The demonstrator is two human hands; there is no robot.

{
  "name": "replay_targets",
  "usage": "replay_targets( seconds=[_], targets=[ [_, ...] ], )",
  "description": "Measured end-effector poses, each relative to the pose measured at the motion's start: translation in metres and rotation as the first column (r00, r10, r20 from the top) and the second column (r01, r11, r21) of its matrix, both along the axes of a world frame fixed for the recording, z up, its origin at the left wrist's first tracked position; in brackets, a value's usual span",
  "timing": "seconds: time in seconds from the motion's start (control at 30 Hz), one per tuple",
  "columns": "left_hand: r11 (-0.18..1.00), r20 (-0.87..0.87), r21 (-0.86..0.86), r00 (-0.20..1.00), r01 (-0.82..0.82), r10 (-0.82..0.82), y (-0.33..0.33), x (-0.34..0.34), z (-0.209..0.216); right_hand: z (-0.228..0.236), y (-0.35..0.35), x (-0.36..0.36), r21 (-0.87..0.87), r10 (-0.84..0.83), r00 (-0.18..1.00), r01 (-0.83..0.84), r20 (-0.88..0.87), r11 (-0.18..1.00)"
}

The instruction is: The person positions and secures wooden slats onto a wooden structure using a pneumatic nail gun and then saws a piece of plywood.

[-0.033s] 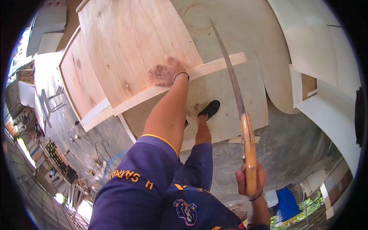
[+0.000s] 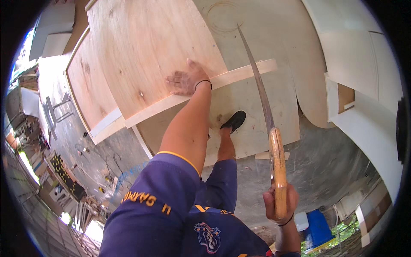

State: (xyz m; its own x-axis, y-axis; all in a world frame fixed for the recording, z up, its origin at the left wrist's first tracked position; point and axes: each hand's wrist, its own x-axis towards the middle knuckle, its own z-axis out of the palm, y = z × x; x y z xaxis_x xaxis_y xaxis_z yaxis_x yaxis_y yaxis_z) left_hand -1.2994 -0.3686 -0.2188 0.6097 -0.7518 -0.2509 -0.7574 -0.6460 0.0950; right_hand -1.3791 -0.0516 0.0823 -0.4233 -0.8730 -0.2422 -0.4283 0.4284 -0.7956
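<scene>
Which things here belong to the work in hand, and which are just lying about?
Apparently in use:
handsaw, gripped in the right hand
plywood panel, under the left hand
wooden strip along the panel's edge

Seemingly lying about:
blue container, lower right
small pale board behind the handsaw

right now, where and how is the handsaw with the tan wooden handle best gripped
Probably by its tan wooden handle, from the near, lower end, where the right hand holds it: the long, tapering grey metal blade points away.
</scene>
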Motion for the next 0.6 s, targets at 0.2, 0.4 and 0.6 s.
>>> replay_targets(
  seconds=[0.2,0.4,0.6],
  targets=[
    [0.997,0.043,0.070,0.999,-0.019,0.016,-0.004,-0.002,0.001,0.013,-0.045,-0.016,0.189,-0.068,0.983,0.035,0.172,0.981],
    [0.995,0.053,0.095,0.998,-0.038,0.033,-0.005,-0.009,0.005,0.056,-0.116,-0.022,0.407,-0.130,0.965,0.025,0.230,0.913],
    [0.980,-0.015,0.187,0.997,-0.073,0.077,-0.011,-0.009,0.009,0.087,-0.177,-0.042,0.498,0.023,0.965,-0.154,0.260,0.853]
  ],
)
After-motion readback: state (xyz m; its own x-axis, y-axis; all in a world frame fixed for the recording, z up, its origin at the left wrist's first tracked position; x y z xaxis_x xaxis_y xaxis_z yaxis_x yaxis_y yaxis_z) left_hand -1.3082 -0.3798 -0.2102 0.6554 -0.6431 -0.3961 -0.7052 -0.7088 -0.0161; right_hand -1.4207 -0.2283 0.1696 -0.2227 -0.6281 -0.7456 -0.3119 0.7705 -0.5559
